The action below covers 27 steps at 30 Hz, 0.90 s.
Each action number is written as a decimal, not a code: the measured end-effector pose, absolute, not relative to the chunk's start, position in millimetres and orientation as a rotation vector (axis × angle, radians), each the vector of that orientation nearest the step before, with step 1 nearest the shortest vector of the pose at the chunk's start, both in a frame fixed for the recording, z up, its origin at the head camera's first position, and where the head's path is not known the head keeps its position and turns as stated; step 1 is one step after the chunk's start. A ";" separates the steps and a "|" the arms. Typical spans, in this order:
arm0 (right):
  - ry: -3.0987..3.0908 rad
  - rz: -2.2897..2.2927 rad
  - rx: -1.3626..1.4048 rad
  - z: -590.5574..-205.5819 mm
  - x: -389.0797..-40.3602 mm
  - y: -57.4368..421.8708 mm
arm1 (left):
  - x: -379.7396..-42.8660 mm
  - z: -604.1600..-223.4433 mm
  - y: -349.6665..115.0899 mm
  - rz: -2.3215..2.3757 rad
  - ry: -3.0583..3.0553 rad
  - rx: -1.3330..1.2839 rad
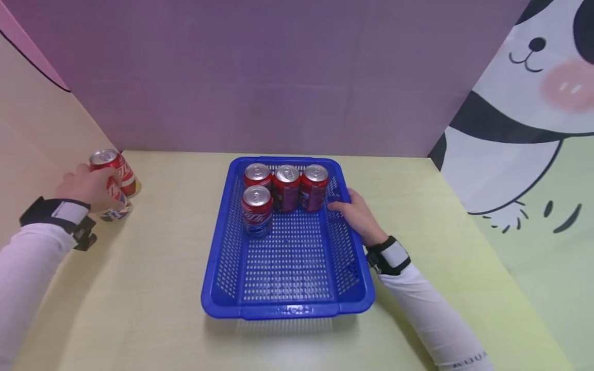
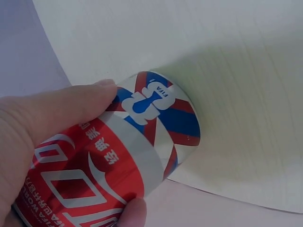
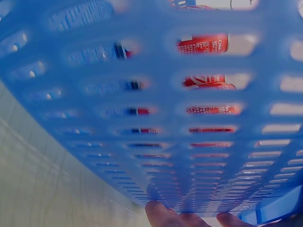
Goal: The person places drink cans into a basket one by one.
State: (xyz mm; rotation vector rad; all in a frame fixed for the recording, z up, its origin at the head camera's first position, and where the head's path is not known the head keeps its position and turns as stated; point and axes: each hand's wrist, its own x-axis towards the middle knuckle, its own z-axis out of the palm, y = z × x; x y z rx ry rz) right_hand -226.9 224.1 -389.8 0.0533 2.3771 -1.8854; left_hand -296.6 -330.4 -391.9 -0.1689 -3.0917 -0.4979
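Note:
At the far left of the table, my left hand [image 1: 92,189] grips a red soda can [image 1: 118,200] with a white, red and blue patterned end. In the left wrist view, thumb and fingers wrap the can [image 2: 109,156], which looks tilted there. Just behind it stands another red soda can [image 1: 124,172]. My right hand [image 1: 364,219] holds the right rim of a blue plastic basket [image 1: 287,310], thumb over the edge. Fingertips [image 3: 161,215] show below the basket's perforated wall [image 3: 161,94] in the right wrist view. Several red cans [image 1: 257,211] stand upright in the basket's far part.
The pale yellow table [image 1: 162,288] stretches around the basket. A purple panel [image 1: 278,77] rises along the back edge. At the right is a wall with a panda picture [image 1: 520,149], and a pale wall [image 1: 37,134] stands close to my left hand.

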 end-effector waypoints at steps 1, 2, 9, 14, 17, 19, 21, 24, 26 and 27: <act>2.385 -1.879 0.048 -389.7 -226.8 223.9 | -296.4 -393.1 -330.8 -0.496 -3.084 -0.166; 2.392 -1.872 0.049 -389.6 -226.7 224.0 | -296.5 -394.6 -331.0 -0.493 -3.075 -0.163; 2.394 -1.867 0.062 -388.4 -226.2 225.3 | -287.4 -400.5 -329.1 -0.488 -3.013 -0.248; 2.385 -1.870 0.073 -390.6 -226.8 224.3 | -271.0 -396.9 -325.4 -0.475 -2.999 -0.345; 2.378 -1.870 0.075 -391.4 -226.5 224.5 | -263.0 -386.1 -317.4 -0.443 -2.981 -0.443; 2.373 -1.872 0.076 -390.8 -225.9 224.6 | -258.1 -374.7 -308.8 -0.408 -2.914 -0.542; 2.367 -1.878 0.076 -389.7 -225.3 224.6 | -253.1 -360.2 -298.2 -0.381 -2.827 -0.638; 2.356 -1.886 0.072 -388.6 -224.9 224.6 | -245.6 -336.1 -279.5 -0.340 -2.689 -0.757; 2.351 -1.889 0.068 -388.4 -225.0 224.7 | -239.5 -319.0 -264.8 -0.329 -2.639 -0.809; 2.349 -1.888 0.067 -388.4 -225.1 224.7 | -236.6 -310.9 -257.2 -0.318 -2.617 -0.839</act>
